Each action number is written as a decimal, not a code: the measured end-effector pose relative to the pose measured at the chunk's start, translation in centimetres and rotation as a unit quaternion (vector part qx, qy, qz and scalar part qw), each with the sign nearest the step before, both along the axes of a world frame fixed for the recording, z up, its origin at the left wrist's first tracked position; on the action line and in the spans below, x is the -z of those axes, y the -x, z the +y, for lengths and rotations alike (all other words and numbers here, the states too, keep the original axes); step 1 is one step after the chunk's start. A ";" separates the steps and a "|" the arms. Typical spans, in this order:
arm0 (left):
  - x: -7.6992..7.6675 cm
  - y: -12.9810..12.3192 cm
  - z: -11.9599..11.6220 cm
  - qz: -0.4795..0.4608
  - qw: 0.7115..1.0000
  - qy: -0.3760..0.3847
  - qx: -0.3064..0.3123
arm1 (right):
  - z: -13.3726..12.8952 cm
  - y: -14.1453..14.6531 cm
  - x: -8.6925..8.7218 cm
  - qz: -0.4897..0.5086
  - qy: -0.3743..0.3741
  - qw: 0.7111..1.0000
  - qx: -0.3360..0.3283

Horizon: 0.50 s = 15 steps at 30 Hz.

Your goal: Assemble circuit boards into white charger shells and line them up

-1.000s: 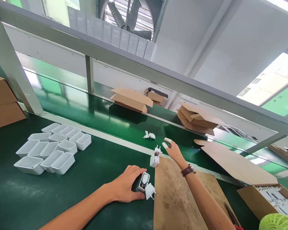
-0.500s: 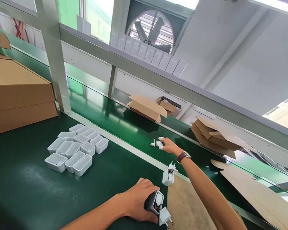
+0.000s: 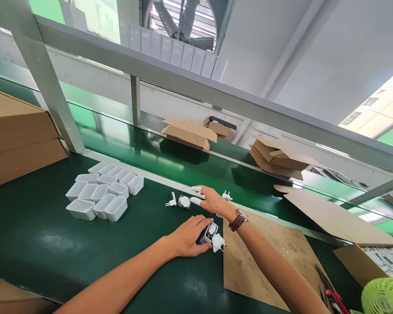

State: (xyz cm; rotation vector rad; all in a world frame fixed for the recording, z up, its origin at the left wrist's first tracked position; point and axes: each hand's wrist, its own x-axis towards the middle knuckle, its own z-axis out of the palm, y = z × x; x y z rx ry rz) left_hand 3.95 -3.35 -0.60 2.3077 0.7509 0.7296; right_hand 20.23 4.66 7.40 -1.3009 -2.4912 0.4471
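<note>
On the green table, my left hand (image 3: 191,235) is closed around a white plastic charger housing (image 3: 203,239), with a circuit board partly visible inside. A white two-pin plug (image 3: 218,242) hangs from its open end. My right hand (image 3: 212,201), with white covers on the fingertips, has its fingers apart right beside a small green circuit board (image 3: 184,201). That board carries a round white part, and another white two-pin plug (image 3: 172,200) lies joined to it. Behind the right wrist, a further white plug (image 3: 227,196) shows; what it sits on is mostly hidden.
Several white open housings (image 3: 101,192) stand grouped at left. A green conveyor (image 3: 144,150) runs behind the table's pale edge strip. A brown board (image 3: 249,261), red-handled pliers (image 3: 336,301), a lime-green basket (image 3: 384,296) and cardboard boxes (image 3: 19,131) are around.
My right hand has moved left and nearer, bringing the circuit board and its plug from over the conveyor onto the table. Its fingers have spread. My left hand keeps its housing; the view has shifted.
</note>
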 end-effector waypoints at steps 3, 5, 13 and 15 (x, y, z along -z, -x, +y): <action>0.0 0.7 0.4 -0.042 0.999 0.023 0.016 | -2.6 -3.4 -0.2 0.117 0.044 0.989 0.074; 0.1 1.1 0.8 -0.075 0.995 0.057 0.014 | -4.9 -5.4 0.6 0.187 0.067 0.972 0.122; 0.2 1.3 1.4 -0.180 0.970 0.158 -0.033 | -11.9 -7.6 5.8 0.248 -0.019 0.968 0.018; -0.1 1.4 1.2 -0.171 0.968 0.175 -0.047 | -12.1 -7.2 6.7 0.230 -0.076 0.970 -0.005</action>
